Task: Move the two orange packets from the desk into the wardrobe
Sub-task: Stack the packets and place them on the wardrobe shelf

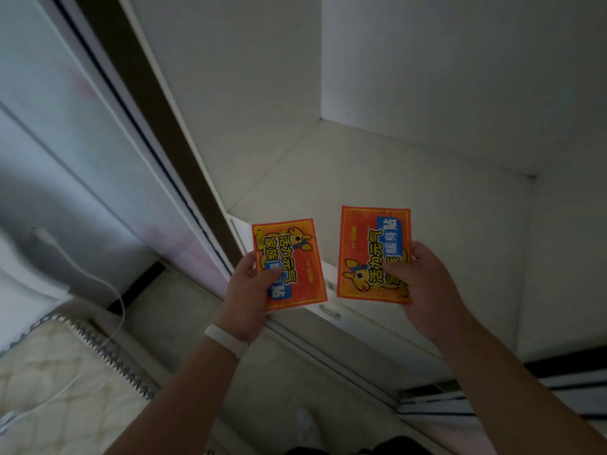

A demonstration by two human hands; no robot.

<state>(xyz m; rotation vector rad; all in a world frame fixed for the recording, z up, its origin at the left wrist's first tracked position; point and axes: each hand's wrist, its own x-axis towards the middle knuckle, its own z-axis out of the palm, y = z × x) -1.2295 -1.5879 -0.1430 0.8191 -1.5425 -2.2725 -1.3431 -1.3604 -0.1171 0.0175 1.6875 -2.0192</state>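
Note:
I hold two flat orange packets with yellow borders, blue labels and a cartoon animal. My left hand (247, 292) grips the left orange packet (297, 254) by its lower left corner, thumb on its face. My right hand (423, 284) grips the right orange packet (368, 244) by its right side. Both packets hover over the front edge of the open white wardrobe's floor (410, 178). A white band sits on my left wrist.
The wardrobe's sliding door (65, 142) and its dark frame (157, 126) stand at the left, with the floor track (345, 343) below the packets. A quilted mattress (59, 382) and a white cable (108, 290) lie at lower left. Striped fabric (492, 405) is at lower right.

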